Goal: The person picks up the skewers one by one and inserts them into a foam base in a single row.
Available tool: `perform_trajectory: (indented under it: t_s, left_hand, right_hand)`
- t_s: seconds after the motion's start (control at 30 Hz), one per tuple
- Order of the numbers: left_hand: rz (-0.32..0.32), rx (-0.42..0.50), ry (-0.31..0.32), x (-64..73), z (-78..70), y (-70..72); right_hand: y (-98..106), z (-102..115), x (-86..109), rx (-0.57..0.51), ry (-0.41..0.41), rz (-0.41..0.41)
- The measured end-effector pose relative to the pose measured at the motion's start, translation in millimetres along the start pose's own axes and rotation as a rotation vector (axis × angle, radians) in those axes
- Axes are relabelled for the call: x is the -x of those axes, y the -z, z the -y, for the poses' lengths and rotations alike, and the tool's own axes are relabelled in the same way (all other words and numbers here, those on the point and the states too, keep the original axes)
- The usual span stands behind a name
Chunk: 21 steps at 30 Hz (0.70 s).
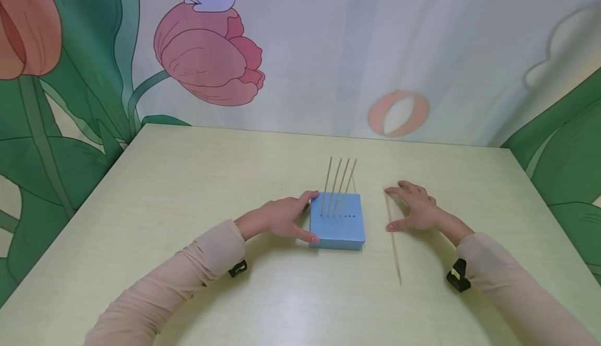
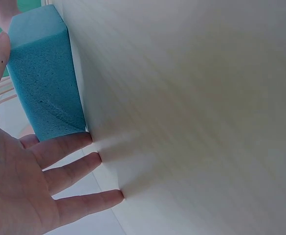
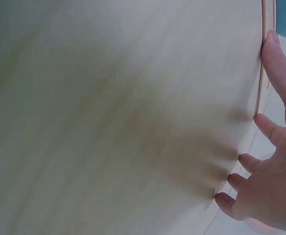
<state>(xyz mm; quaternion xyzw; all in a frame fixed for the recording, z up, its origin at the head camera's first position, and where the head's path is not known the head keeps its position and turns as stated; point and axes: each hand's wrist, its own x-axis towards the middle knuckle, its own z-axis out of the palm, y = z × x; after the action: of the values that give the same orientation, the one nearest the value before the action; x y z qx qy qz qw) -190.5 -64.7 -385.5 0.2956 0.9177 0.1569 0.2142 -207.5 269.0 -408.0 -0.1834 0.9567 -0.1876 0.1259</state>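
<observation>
Blue block [image 1: 347, 231] sat on the pale table [image 1: 225, 163], four thin sticks [image 1: 333, 192] standing in a row in its top, small dark holes [image 1: 349, 216] to their right. The left hand [image 1: 286, 216], fingers spread wide, touched the block's left side, thumb at the near corner. Off to the right, the right hand [image 1: 418, 213], also widely spread, touched at least one loose stick [image 1: 394, 252] with thumb and index fingertip. Behind the table hung a flower-printed backdrop [image 1: 310, 48].

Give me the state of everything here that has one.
Blue block, lying flat on the table
Four sticks, standing in the block
Three holes, unfilled
Loose stick, lying flat
Left hand, holding the block's side
Right hand, fingertips touching the loose stick
</observation>
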Motion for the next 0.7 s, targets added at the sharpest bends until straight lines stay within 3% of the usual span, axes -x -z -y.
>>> perform_trajectory:
  t_s: [0.27,0.4,0.7]
  left_hand:
    - [0.002,0.006,-0.008,0.0,0.7,-0.4]
    - [-0.001,0.0,-0.011,0.9,-0.4,0.6]
    - [-0.005,0.004,-0.013,2.2,-0.9,0.4]
  right_hand:
    - [1,3,-0.1,-0.051,-0.02,-0.012]
    - [4,4,4.3,-0.072,0.004,-0.06]
    - [13,13,13.2,-0.292,0.06,-0.182]
